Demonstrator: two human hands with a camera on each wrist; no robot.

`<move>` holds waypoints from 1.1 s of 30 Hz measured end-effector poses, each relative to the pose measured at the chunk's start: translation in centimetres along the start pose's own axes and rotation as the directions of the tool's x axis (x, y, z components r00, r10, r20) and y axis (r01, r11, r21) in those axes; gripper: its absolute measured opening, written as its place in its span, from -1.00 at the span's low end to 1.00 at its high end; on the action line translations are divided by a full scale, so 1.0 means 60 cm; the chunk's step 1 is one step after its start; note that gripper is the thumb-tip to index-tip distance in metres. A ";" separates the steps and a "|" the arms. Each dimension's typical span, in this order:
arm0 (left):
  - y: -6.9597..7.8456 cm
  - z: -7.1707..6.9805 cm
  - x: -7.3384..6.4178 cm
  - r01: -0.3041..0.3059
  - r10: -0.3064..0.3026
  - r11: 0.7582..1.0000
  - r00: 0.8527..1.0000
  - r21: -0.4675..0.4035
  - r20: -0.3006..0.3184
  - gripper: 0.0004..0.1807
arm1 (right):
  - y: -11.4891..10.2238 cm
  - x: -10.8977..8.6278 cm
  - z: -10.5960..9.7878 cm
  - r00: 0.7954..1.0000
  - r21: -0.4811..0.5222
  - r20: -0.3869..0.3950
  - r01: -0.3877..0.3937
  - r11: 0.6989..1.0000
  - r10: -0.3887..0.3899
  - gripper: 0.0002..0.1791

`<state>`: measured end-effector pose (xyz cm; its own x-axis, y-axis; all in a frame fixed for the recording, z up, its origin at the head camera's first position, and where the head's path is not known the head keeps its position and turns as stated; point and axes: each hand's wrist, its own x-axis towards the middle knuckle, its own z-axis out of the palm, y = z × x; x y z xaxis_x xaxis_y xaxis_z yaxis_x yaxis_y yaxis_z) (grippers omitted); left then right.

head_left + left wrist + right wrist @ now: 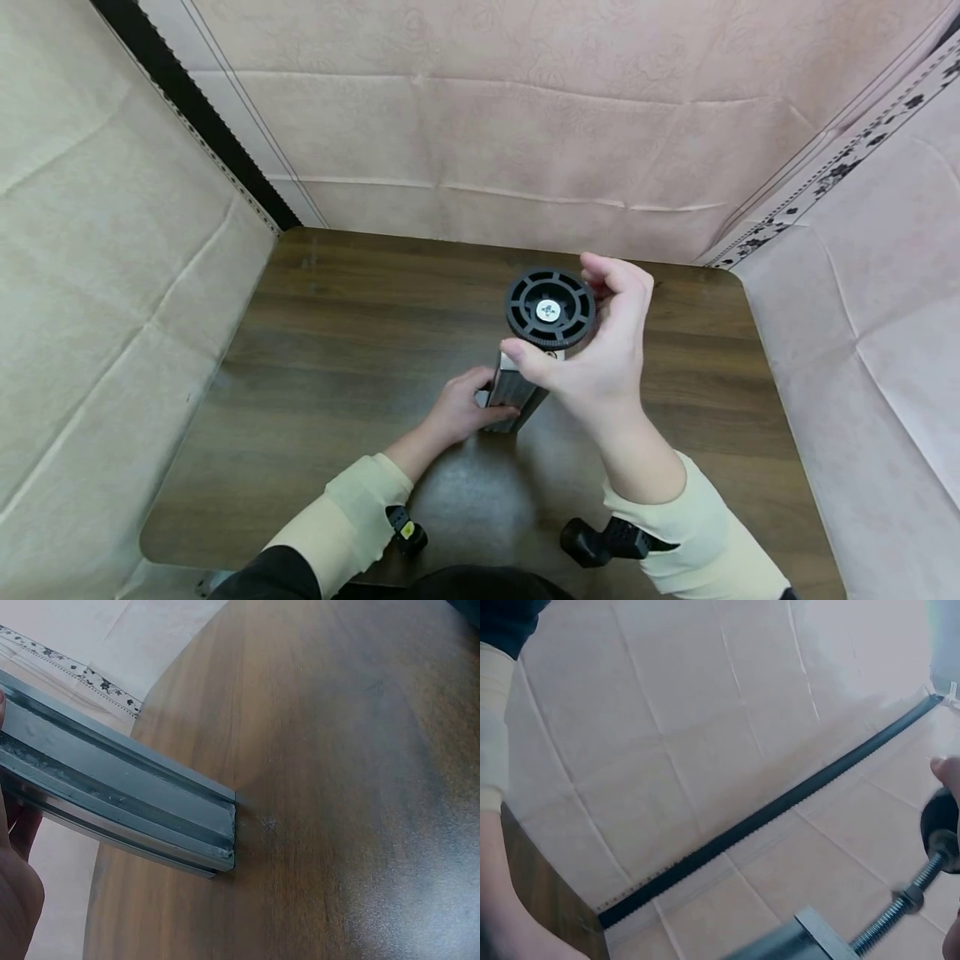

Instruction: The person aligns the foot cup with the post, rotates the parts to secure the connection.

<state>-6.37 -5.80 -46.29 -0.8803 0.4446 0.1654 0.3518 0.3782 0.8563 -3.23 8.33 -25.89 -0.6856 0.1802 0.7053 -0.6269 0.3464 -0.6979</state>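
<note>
A grey metal profile with grooved sides stands on end on the table, its lower end showing in the left wrist view. My left hand grips its lower part. Above the profile's top is a black round levelling foot, its ribbed underside facing up, with a cross-head screw at its centre. My right hand curls about the foot's right and near sides, thumb by the near rim. In the right wrist view a threaded rod carrying a nut joins foot and profile; most of the right hand is cut off there.
The brown wood-grain table has rounded corners. Pale cloth hangs surround it at the back and both sides. A black wrist device sits at the right sleeve, another at the left.
</note>
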 end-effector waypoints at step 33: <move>-0.003 -0.001 -0.001 -0.001 0.000 0.999 1.000 0.040 0.024 -0.61 | 0.115 0.098 -0.036 0.580 0.595 0.738 -0.318 0.738 -0.345 -0.16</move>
<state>-6.38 -5.94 -46.41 -0.8725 0.4638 0.1538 0.3652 0.4098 0.8359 -10.78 13.80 -26.31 -0.4545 -0.6946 0.5577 -0.4648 -0.3491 -0.8137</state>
